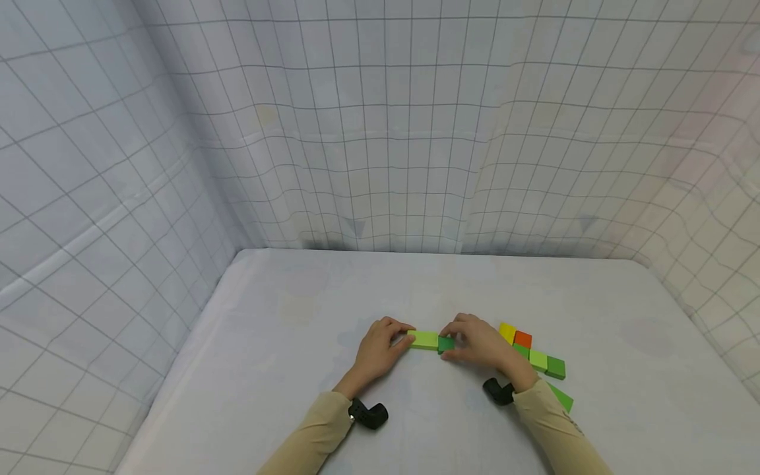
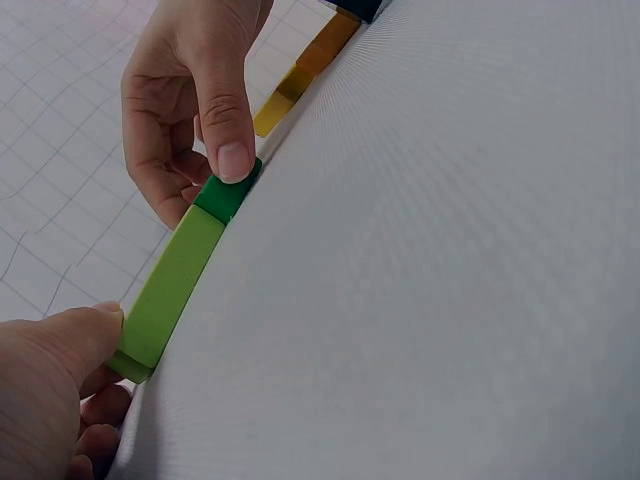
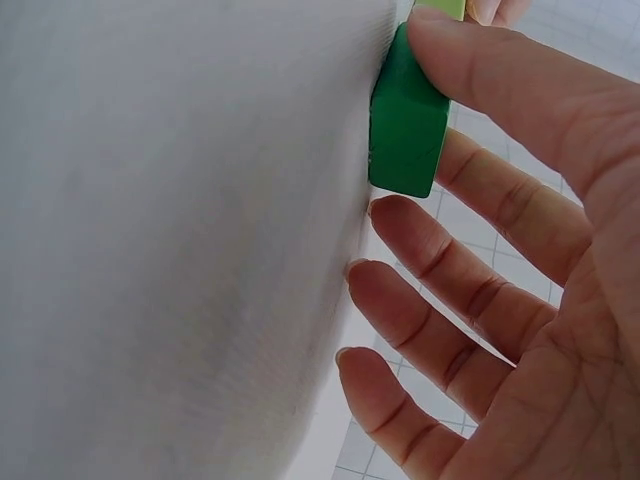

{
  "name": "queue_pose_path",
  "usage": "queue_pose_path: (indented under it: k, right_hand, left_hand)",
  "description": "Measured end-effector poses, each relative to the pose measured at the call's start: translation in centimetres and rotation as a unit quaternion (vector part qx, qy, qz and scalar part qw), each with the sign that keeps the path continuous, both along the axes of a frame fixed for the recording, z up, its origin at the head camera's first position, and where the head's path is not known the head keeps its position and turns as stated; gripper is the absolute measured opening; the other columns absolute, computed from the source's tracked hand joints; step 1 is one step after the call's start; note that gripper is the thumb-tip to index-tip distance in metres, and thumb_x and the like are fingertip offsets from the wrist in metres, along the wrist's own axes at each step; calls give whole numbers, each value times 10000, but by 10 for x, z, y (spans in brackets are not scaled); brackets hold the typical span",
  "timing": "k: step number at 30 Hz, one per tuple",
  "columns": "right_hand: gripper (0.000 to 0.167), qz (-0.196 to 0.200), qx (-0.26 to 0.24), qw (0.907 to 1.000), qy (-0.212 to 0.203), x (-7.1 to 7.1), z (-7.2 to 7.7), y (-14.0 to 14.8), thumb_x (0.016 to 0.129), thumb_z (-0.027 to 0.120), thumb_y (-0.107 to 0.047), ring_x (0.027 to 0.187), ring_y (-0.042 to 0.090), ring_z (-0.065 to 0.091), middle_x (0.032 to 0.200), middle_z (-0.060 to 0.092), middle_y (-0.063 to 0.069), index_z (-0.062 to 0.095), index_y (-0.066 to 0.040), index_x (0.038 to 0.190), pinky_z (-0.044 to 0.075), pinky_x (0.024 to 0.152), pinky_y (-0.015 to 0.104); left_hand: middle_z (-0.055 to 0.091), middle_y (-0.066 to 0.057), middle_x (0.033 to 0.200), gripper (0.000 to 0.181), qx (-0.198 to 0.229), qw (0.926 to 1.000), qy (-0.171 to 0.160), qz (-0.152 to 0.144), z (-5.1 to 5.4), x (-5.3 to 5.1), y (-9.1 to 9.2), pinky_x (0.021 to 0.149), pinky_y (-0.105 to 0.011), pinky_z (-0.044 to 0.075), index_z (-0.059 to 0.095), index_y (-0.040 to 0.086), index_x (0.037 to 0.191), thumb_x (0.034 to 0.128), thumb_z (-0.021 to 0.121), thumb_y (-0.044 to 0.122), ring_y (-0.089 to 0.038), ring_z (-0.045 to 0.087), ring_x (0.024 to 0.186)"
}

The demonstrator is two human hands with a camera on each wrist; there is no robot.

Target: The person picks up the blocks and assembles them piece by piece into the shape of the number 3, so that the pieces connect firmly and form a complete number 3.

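A long light-green block (image 1: pixel 424 340) lies flat on the white table, its right end against a short dark-green block (image 1: pixel 446 344). My left hand (image 1: pixel 379 348) pinches the light-green block's left end between thumb and fingers; the left wrist view shows that grip on the block (image 2: pixel 172 290). My right hand (image 1: pixel 479 344) pinches the dark-green block between thumb and index finger. Seen from the right wrist, the thumb lies at the top of the dark-green block (image 3: pixel 408 120), and the other fingers are spread, touching no block.
Right of my right hand lie a yellow block (image 1: pixel 507 332), a red block (image 1: pixel 523 339), a light-green block (image 1: pixel 538 360) and a dark-green block (image 1: pixel 555 367). Another green block (image 1: pixel 561 397) is partly behind the right forearm. Grid-patterned cloth (image 1: pixel 380 132) hangs around the table (image 1: pixel 285 409).
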State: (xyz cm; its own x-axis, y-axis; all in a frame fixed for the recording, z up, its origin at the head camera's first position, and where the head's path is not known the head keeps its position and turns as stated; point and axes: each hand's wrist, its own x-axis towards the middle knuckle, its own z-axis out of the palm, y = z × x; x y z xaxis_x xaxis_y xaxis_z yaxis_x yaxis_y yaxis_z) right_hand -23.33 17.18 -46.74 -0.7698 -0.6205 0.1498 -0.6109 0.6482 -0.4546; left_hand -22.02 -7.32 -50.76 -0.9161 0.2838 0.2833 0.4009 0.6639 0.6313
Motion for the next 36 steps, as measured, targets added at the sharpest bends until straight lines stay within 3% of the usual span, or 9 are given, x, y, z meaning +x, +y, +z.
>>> queue_pose_path:
  k: [36]
  right_hand:
    - [303, -221, 51, 9996, -174, -2, -2, -3, 802, 776, -281, 801, 116, 482, 905, 549, -56, 688, -128, 1049, 428, 710, 304]
  left_hand:
    - [510, 85, 891, 284, -129, 9999, -77, 66, -2, -3, 0, 679, -270, 367, 705, 204, 1113, 941, 582, 393, -97, 424, 787]
